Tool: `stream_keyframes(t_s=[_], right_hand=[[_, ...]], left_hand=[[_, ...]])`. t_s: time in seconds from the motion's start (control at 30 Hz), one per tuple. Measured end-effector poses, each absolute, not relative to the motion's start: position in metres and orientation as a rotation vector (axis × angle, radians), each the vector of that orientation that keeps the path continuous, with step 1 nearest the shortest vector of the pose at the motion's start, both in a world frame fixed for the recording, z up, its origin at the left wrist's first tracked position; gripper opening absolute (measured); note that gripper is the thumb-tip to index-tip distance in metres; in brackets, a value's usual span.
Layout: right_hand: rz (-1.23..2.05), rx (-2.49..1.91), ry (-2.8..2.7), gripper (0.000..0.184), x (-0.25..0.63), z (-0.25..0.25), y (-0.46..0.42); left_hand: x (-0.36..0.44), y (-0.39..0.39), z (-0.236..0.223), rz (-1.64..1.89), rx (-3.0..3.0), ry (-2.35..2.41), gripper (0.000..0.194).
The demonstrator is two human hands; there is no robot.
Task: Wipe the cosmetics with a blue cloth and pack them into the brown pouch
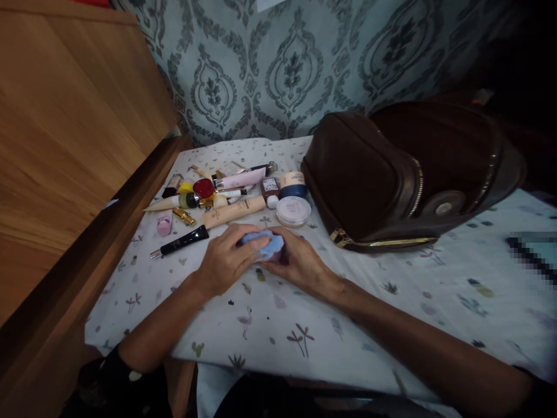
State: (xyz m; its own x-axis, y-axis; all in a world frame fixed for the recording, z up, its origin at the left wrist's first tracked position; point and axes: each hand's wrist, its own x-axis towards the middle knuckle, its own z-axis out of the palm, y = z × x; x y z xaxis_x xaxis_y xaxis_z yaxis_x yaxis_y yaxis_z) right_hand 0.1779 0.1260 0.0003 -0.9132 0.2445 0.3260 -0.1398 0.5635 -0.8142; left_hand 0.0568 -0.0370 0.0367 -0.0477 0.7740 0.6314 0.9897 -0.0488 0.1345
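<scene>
My left hand (227, 258) presses a light blue cloth (272, 245) with its fingers and thumb, in front of the cosmetics. From the other side my right hand (302, 261) is wrapped round a small dark purplish item (284, 255), which the cloth partly covers; its kind is hidden. Just beyond the hands lie a beige squeeze tube (235, 212) and a round clear-lidded compact (293, 211). A black tube with a silver end (180, 241) lies left of my left hand.
Several more cosmetics are heaped behind, among them a pink tube (241, 178), a red round container (203, 188) and a blue-and-beige jar (293, 184). A brown leather bag (361, 186) stands to the right. A wooden panel (78, 116) borders the table's left side.
</scene>
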Motion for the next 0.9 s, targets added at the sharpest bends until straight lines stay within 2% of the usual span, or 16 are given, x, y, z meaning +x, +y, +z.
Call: stream_keyframes(t_s=[0.27,0.5,0.7,0.9], right_hand=[[1.212,-0.017,-2.391,0.05,0.177,-0.005,0.128],[1.133,0.01,-2.368,0.054,0.178,-0.006,0.128],[1.102,-0.004,-2.397,0.046,0.182,-0.003,0.124],[1.017,0.136,-2.432,0.046,0.186,-0.001,0.119]], left_hand=[[0.033,-0.04,0.028,-0.978,-1.706,-2.317,0.022],[0.034,-0.039,0.03,-1.211,-1.604,-2.219,0.021],[0.056,-0.041,0.045,-0.915,-1.944,-1.921,0.024],[0.05,-0.035,0.043,-0.967,-1.827,-2.21,0.027]])
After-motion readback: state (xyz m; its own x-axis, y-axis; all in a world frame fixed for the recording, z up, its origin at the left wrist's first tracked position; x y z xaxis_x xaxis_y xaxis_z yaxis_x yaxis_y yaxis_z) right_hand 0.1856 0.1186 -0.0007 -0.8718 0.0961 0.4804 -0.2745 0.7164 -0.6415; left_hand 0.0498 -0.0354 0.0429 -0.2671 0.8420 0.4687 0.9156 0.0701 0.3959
